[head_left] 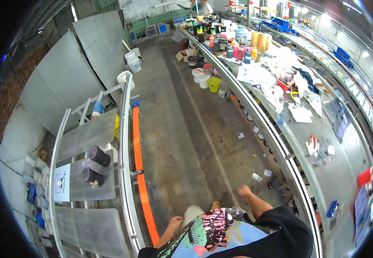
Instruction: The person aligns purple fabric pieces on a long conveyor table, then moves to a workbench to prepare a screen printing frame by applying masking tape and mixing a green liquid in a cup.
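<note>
My left hand (175,222) hangs low beside my leg, fingers curled in, with nothing showing in it. The orange strip (138,155) along the left rack's rail is the nearest thing to it, a little apart. Ahead of my body, over the floor, swings my right hand (244,190); it looks loosely closed and holds nothing I can see. Small white paper scraps (257,177) lie on the floor past it, near the long table's metal rail (276,144). Neither hand touches the rack or the table.
Two dark tubs (93,175) and a printed white sheet (62,182) rest on the left rack's grey panels (87,223). Bottles, rags (300,81) and a red container (367,176) crowd the right table. A yellow-green bucket (214,84) and white buckets (133,63) flank the aisle.
</note>
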Demonstrator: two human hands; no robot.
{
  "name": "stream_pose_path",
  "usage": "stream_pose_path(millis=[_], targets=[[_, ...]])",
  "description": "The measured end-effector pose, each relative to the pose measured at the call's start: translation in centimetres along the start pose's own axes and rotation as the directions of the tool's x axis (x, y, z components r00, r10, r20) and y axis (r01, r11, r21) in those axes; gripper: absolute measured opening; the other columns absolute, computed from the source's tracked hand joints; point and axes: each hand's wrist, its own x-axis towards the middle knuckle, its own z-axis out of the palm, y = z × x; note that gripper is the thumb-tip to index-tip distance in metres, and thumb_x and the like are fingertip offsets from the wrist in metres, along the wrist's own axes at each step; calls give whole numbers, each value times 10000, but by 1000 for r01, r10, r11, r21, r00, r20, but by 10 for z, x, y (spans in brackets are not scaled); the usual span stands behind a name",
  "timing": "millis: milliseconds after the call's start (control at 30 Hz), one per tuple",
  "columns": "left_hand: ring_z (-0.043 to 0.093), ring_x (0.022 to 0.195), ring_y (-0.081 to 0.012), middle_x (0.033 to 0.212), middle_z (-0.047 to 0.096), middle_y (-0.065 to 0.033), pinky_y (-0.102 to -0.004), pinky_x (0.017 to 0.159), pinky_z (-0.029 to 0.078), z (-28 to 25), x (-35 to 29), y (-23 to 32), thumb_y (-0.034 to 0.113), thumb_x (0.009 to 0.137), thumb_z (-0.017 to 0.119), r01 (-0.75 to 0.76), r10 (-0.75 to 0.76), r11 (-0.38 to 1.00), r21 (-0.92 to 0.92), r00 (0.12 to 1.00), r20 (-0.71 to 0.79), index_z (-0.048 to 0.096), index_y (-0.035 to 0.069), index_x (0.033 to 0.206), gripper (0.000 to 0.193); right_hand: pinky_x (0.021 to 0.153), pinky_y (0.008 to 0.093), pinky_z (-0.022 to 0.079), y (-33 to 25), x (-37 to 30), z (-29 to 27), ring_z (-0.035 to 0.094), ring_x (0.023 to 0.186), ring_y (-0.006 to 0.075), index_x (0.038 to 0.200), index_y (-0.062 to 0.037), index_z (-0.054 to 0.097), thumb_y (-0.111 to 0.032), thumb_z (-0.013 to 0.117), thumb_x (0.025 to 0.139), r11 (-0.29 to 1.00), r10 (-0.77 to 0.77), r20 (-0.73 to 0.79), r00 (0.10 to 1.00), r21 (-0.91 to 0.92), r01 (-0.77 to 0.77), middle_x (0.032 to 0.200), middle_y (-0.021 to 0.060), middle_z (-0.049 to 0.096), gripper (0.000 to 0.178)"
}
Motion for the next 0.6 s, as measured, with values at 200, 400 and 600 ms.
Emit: stream_pose_path(millis=[200,400,600], targets=[[681,685,-344,783,696,-196,-416,595,512,-22,81,-12,257,898,671,-75,95,975,208,992,-87,712,-32,880,293,810,323,523,-338,181,-187,658,884,157,1213,-23,694,-253,584,1012,682,-366,3,931,681,265,967,63,714,325],[676,674,-350,766,694,-191,-438,599,510,-92,203,47,239,897,643,123,-117,991,52,987,-106,721,10,818,254,767,343,523,-438,330,-215,666,837,170,1169,-33,702,-273,603,986,728,-468,-53,882,542,419,918,64,728,317],[676,670,-292,785,708,-139,-420,604,512,-224,398,170,237,892,643,-479,476,620,622,859,188,741,74,826,201,604,408,517,-246,425,-104,657,670,229,864,-104,747,-296,654,887,966,32,490,871,210,-153,780,76,709,214]])
